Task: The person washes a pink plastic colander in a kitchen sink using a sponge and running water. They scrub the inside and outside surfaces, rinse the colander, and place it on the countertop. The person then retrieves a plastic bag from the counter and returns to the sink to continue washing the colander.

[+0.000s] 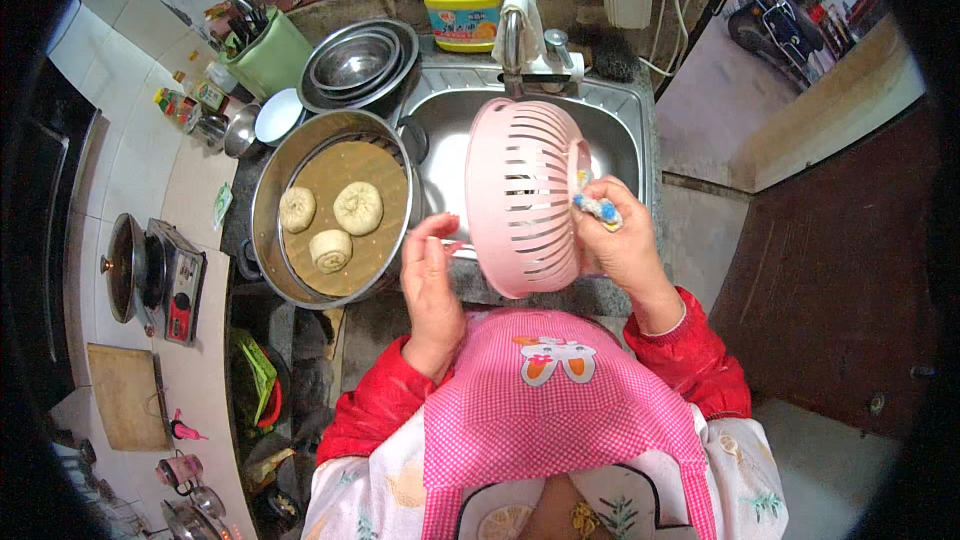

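Note:
A pink slotted plastic colander [523, 199] is tipped on its side above the sink's front edge, its rim toward my left and its base toward my right. My right hand [616, 232] is at the base, with a white, blue and yellow cloth [600, 211] bunched in its fingers. Just beside the rim, my left hand [433, 281] has its fingers apart, with a narrow gap between fingertips and plastic. Part of the right hand's fingers is hidden against the base. Behind the colander lies the stainless steel sink [442, 157], under a faucet [513, 45] draped with a pale cloth.
Left of the sink stands a large steamer pot [262, 255] holding three dough buns [358, 208] on a brown liner. Nested metal bowls [356, 64], a yellow detergent jug [463, 11] and a green utensil holder [270, 56] stand behind. An induction cooker [180, 285] is further left.

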### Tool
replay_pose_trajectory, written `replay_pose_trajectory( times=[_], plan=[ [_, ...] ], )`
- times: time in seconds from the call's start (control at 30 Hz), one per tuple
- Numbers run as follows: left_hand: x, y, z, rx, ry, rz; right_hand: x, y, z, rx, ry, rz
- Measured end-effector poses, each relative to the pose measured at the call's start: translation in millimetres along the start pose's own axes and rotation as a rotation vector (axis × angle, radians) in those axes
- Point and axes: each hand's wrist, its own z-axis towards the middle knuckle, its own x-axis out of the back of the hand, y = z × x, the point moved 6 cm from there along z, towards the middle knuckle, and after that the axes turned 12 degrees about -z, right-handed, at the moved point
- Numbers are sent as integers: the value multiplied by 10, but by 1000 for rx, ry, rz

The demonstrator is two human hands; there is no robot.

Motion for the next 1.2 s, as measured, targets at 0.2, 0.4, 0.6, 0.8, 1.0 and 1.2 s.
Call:
replay_pose_trajectory(
  times=[0.2, 0.4, 0.6, 0.8, 1.0, 1.2],
  plan=[
    [-1598, 1384, -105, -526, -1074, 477, 216, 314, 53, -64, 67, -70],
    [-2112, 1310, -576, -621, -1538, 621, 89, 11, 115, 111, 28, -190],
    [-2164, 1211, -672, -632, -1611, 678, 117, 2, 94, 102, 42, -159],
    [-1782, 1264, 28, -770, -985, 853, 332, -114, 38, 160, 119, -79],
    [-497, 196, 577, 385, -158, -298, 239, -367, -8, 465, -11, -264],
    [-570, -222, 408, 654, -247, -579, 231, -316, 74, 358, 53, -250]
  ],
)
